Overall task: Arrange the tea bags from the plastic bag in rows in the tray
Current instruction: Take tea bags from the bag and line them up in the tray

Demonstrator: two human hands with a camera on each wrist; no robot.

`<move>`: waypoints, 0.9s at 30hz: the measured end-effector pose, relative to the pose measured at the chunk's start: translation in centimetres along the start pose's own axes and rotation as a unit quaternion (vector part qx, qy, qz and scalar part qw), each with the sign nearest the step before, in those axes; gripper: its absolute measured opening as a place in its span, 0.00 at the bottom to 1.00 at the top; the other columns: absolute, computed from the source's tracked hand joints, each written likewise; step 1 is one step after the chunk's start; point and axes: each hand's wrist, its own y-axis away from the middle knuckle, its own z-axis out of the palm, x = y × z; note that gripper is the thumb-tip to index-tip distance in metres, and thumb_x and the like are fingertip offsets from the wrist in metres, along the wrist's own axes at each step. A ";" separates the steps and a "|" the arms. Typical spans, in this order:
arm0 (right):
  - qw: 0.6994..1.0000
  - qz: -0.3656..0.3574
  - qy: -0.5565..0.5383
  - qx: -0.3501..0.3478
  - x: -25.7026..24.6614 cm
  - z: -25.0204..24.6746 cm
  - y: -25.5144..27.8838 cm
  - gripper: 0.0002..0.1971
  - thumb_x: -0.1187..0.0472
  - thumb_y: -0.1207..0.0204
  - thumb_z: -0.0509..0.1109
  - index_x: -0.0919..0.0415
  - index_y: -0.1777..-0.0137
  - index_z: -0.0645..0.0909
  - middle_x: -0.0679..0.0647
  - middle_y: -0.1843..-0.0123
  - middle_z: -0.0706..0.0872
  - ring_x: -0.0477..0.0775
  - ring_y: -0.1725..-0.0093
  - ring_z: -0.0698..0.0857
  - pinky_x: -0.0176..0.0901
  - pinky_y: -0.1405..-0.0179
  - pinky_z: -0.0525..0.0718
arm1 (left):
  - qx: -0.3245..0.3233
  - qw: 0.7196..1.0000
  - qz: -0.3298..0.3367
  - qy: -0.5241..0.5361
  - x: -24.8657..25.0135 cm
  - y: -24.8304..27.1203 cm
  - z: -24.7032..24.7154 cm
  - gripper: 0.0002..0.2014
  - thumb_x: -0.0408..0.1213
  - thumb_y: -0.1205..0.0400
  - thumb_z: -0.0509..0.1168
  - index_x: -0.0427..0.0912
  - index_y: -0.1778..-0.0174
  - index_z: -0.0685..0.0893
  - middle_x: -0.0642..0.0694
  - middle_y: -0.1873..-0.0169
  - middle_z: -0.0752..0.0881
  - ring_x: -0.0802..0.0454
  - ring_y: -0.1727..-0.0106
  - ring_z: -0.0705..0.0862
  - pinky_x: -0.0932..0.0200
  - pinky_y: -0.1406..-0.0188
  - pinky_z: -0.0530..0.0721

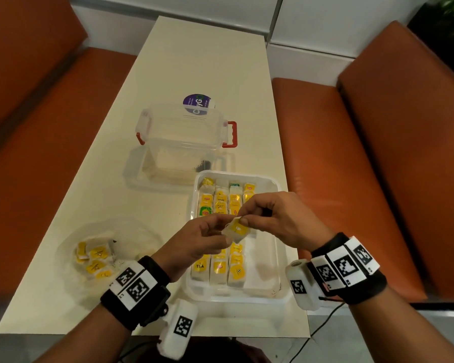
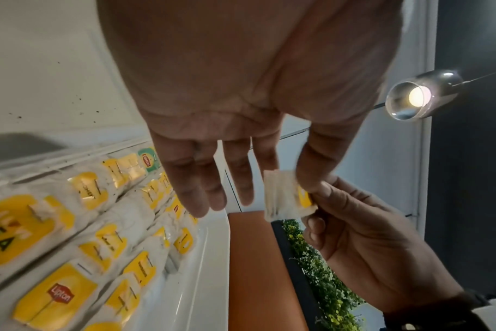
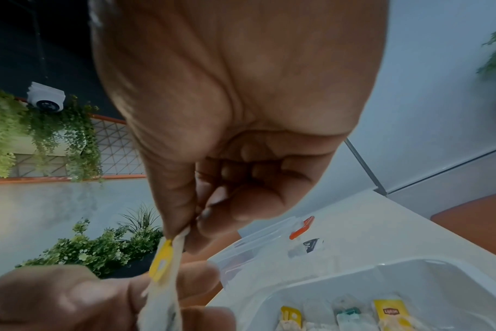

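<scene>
A single tea bag (image 1: 237,230) was held in the air just above the middle of the tray (image 1: 277,254), gripped from both sides. The right hand (image 1: 278,218) was pinched on its upper edge between thumb and forefinger, the other fingers being curled in; the left hand (image 1: 203,241) was pinched on its lower part between thumb and forefinger, while the remaining fingers (image 2: 204,190) were kept straight and spread in the left wrist view.

The step in hand was judged to be the straightening of one bag (its yellow tag (image 3: 162,259) lay flat against the paper) before it was laid down. Three rows in the tray were seen to be filled, and the row nearest the tray's right wall was filled only at its far end. More bags were left in the plastic bag (image 1: 108,254), which lay on the counter (image 1: 194,61) to the left of the tray.

The next move was judged to call for the bag being lowered into that short row, tag upward and overlapping its neighbour as the others were, and then released.
</scene>
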 end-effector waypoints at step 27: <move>0.991 0.079 0.100 0.045 3.4 -1.7 -0.2 0.02 0.52 0.24 0.78 0.43 0.54 0.88 0.41 0.64 0.86 0.40 0.64 0.82 0.36 0.66 0.74 | 0.122 0.992 -0.029 -0.026 -1.4 -0.3 1.4 0.06 0.38 0.20 0.75 0.49 0.48 0.88 0.51 0.61 0.87 0.54 0.64 0.86 0.60 0.68 0.80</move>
